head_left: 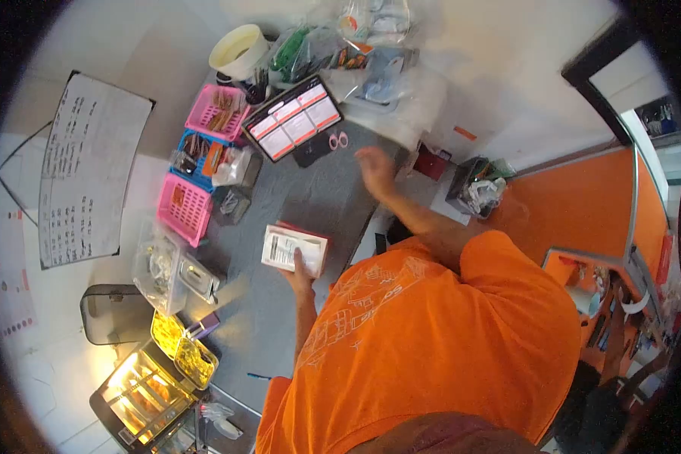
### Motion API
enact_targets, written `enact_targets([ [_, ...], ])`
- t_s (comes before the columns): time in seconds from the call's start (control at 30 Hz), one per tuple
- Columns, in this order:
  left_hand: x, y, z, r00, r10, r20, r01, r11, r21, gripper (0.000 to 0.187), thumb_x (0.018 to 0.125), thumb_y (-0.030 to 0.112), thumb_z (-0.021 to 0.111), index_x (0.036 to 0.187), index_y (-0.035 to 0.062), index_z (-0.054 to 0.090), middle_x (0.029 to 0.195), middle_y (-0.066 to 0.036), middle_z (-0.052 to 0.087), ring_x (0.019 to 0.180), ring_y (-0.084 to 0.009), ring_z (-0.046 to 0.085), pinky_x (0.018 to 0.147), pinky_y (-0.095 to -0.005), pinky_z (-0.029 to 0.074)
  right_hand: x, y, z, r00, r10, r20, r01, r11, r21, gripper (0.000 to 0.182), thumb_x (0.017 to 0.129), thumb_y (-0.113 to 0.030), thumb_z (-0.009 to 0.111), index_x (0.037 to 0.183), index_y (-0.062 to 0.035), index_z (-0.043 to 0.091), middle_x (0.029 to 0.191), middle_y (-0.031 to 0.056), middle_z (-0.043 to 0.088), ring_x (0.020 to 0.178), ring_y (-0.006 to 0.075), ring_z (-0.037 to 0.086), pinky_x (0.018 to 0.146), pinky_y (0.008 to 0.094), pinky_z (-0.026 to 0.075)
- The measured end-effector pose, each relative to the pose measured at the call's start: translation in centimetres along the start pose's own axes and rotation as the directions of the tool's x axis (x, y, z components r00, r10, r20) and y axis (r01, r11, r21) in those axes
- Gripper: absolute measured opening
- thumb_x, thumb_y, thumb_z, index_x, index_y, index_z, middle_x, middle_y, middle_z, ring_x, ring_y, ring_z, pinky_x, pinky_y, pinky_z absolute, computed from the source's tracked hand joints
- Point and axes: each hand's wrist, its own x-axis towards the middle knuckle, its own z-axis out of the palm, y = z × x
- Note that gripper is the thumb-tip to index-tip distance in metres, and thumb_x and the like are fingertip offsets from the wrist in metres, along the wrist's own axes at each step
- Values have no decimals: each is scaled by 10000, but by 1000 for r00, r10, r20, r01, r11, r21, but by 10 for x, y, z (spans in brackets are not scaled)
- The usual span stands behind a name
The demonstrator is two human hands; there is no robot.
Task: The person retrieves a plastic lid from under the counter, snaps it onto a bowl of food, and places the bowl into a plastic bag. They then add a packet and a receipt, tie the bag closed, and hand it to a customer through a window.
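Observation:
My left hand [300, 277] grips a small white-and-red box [316, 256] over the grey counter, its thumb lying across the top. On the box lies a white printed slip [284, 247]. My right hand [376, 172] hangs near the counter's edge, apart from the box, its fingers loosely apart and nothing visible in them. Closest to it are pink-handled scissors [339, 141] and a dark flat object [312, 150], which lie in front of a tablet [293, 118] showing red and white panels.
Pink baskets [184, 210] and a blue basket [192, 160] line the wall side. A lit food warmer [145, 393] stands beside trays of yellow food [195, 363]. Plastic-wrapped supplies [378, 72] fill the far corner. An orange surface [583, 189] lies to the right.

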Motion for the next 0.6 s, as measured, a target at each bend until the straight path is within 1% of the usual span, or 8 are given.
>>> enact_targets([
  [0.03, 2, -9, 17, 998, 28, -61, -32, 998, -58, 679, 892, 176, 686, 1429, 56, 288, 1396, -133, 456, 1219, -248, 504, 971, -390, 470, 40, 13, -30, 979, 162, -126, -180, 973, -143, 165, 907, -167, 586, 976, -44, 672, 960, 142, 680, 954, 334, 639, 844, 423, 480],
  [0.07, -1, -8, 35, 987, -88, -137, 69, 988, -137, 726, 888, 173, 691, 1450, 85, 240, 1406, -123, 448, 1215, -262, 507, 977, -405, 467, 84, 82, -49, 942, -24, -335, -65, 966, -252, 137, 907, -122, 581, 998, -47, 650, 917, 172, 673, 871, 331, 646, 814, 372, 493],
  [0.17, 11, -11, 64, 971, -55, -232, 24, 991, -135, 723, 885, 179, 693, 1451, 108, 248, 1405, -119, 452, 1217, -269, 509, 974, -431, 469, 177, 135, -124, 959, 53, -279, -167, 900, -402, 213, 917, -137, 574, 1096, -40, 636, 1015, 188, 686, 947, 376, 649, 856, 401, 494],
  [0.23, 15, 6, 75, 976, -74, -203, 56, 994, -94, 816, 858, 251, 729, 1473, 129, 207, 1423, -115, 437, 1229, -284, 501, 967, -466, 470, 202, 194, -140, 961, -182, -209, -19, 710, -704, 228, 890, -170, 613, 1061, -34, 677, 1013, 162, 704, 944, 363, 660, 843, 391, 508],
  [0.37, 10, 21, 59, 792, 132, -597, -49, 987, 154, 1076, 837, 427, 737, 1521, -11, 31, 1550, -255, 152, 1405, -335, 277, 1130, -446, 268, 221, 224, -146, 929, 369, -26, -361, 890, -279, 205, 754, -261, 730, 830, -74, 763, 868, 99, 730, 800, 264, 681, 718, 380, 527],
  [0.47, -1, 30, 72, 614, 535, -580, -281, 835, 474, 759, 905, 288, 667, 1459, -34, 260, 1470, -218, 303, 1326, -335, 356, 1121, -435, 255, 244, 193, -155, 985, 132, -108, -170, 817, -551, 217, 742, -271, 777, 877, -101, 765, 877, 82, 726, 809, 217, 672, 750, 337, 515],
  [0.53, -10, 48, 122, 557, 717, -418, -310, 647, 696, 634, 884, 168, 667, 1397, -29, 349, 1361, -184, 400, 1261, -323, 401, 1093, -427, 290, 272, 162, -174, 989, 108, 102, -57, 910, -411, 282, 807, -320, 743, 899, -54, 736, 884, 78, 701, 874, 236, 648, 820, 384, 495],
  [0.6, -24, 77, 188, 711, 663, -237, -446, 685, 576, 565, 835, 113, 695, 1314, 8, 416, 1236, -157, 471, 1162, -304, 450, 1034, -414, 343, 301, 145, -189, 965, 58, 254, -52, 998, -30, 293, 895, -289, 666, 1005, -19, 696, 950, 70, 684, 901, 193, 615, 845, 346, 484],
])
